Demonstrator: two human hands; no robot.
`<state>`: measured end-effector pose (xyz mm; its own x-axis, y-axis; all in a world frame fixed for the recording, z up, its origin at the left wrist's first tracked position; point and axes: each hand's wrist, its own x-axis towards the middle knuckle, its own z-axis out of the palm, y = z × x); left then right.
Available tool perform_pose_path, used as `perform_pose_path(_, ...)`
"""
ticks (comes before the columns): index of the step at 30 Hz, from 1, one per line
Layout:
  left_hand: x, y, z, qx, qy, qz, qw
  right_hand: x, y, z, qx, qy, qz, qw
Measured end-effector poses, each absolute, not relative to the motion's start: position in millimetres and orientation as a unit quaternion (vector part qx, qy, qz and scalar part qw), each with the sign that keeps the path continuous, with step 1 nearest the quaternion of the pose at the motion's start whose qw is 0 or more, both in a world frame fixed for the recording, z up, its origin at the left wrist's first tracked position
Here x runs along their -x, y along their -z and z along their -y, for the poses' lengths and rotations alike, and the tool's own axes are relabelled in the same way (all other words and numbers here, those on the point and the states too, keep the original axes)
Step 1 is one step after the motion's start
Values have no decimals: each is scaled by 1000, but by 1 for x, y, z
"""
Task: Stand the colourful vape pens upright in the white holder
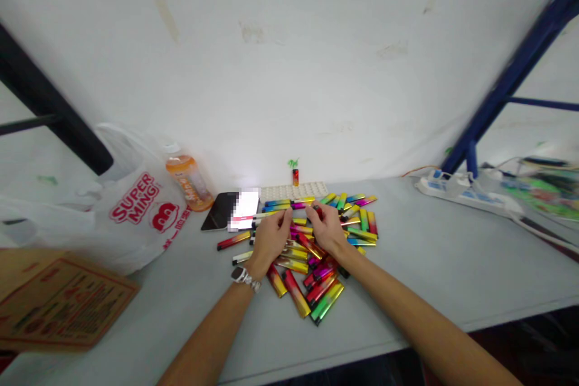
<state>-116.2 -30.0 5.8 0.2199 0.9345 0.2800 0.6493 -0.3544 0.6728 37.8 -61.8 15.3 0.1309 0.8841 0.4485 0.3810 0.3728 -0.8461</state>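
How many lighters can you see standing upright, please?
1: the upright lighter stands at the back edge of the white tray, near the wall. Others may be hidden behind the left hand or right hand.

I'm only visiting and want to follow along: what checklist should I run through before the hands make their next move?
1. Left hand over the lighters: ok.
2. Right hand over them too: ok.
3. What each hand grips: cannot tell, too small and partly hidden.
4. Lighters lined up neatly: not ok, they lie at mixed angles.
5. Bottle standing: ok.
6. Power strip apart from the lighters: ok.
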Motion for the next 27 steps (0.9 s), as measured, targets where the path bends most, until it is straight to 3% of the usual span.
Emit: perform_pose_path(27,117,-4,29,-764,-333,-514,203,-35,-16,66,521,-213,635,528)
